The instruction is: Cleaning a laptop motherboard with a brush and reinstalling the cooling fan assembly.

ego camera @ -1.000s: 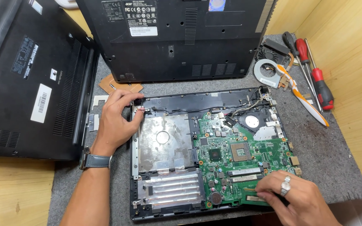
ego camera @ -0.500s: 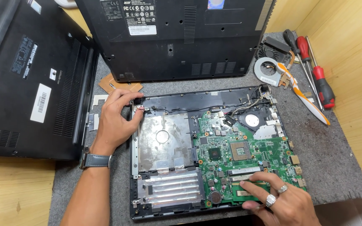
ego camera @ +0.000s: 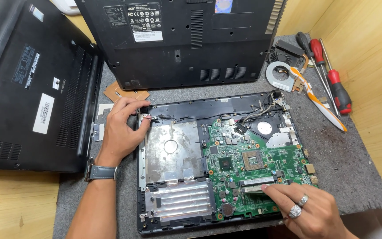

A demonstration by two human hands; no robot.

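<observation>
The right hand (ego camera: 308, 210) rests on the near right part of the green board (ego camera: 253, 170). Its fingertips (ego camera: 266, 188) press on a memory module (ego camera: 255, 186) seated in the slot on the board's near edge. The fingers are extended and close together; whether they pinch the module or only press it cannot be told. Two rings sit on this hand.

Left of that contact, a round coin cell (ego camera: 227, 209) sits on the board's near left corner. Beyond the fingertips, a square processor socket (ego camera: 253, 159) lies mid-board. Left of the board, a foil-covered metal plate (ego camera: 173, 152) fills the rest of the open chassis (ego camera: 153, 225).

The left hand (ego camera: 122, 128) grips the far left corner of the chassis, fingers curled narrowly over the rim beside a hinge bracket (ego camera: 146, 117). A grey watch strap (ego camera: 101, 171) circles the wrist.

Beyond the right hand, a fan opening (ego camera: 264, 128) sits at the board's far right corner. Farther right on the grey mat (ego camera: 345, 163) lie a loose fan (ego camera: 281, 73), an orange-and-white tool (ego camera: 321, 104) and red-handled screwdrivers (ego camera: 337, 88).

Beyond the left hand, a black laptop (ego camera: 182, 40) lies underside up. Left of that hand lies a second black laptop (ego camera: 32, 84).
</observation>
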